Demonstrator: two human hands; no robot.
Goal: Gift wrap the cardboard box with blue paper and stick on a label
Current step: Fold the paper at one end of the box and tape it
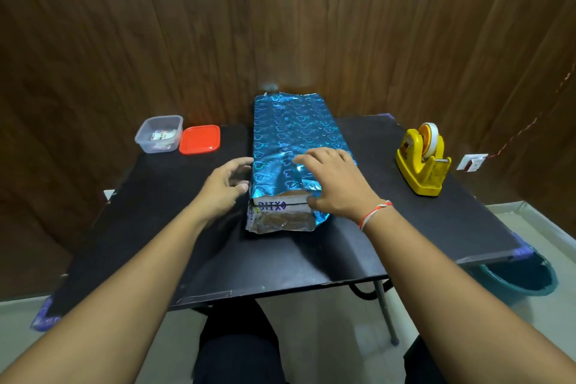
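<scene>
blue shiny wrapping paper with a heart pattern [290, 131] covers the long cardboard box [282, 205], which lies lengthwise in the middle of the black tabletop [389, 227], running from near to far. at the near end the paper hangs loose and the box's brown end face shows, with purple letters on it. the right hand [335, 184] rests on top of the wrapped box near that end, fingers spread and lightly bent over the paper, thumb by the near right corner. the left hand [226, 184] sits just beside the box's left side, fingers relaxed and apart, fingertips at the paper's edge; whether they touch it is unclear. at the far left stand a clear plastic tub [159, 133] with small items inside and, just right of it, a red square lid [200, 139]. a yellow tape dispenser [422, 159] stands at the right, well apart from the box.
</scene>
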